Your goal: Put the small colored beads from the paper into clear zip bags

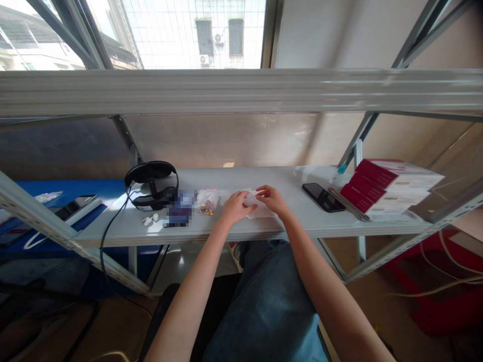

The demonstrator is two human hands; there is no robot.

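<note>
A thin white sheet, paper or plastic, lies on the shelf in front of me. My left hand rests at its left edge, with thumb and fingers apart. Over its right part is my right hand, fingers bent and spread, with no object visible between them. Just left of my left hand is a clear bag of small colourful pieces. Beside that bag sits a dark blue packet, partly blurred out.
A black headset with a cable and white earbuds occupy the left. On the right are a black phone and stacked red-and-white boxes. A metal beam crosses above the shelf.
</note>
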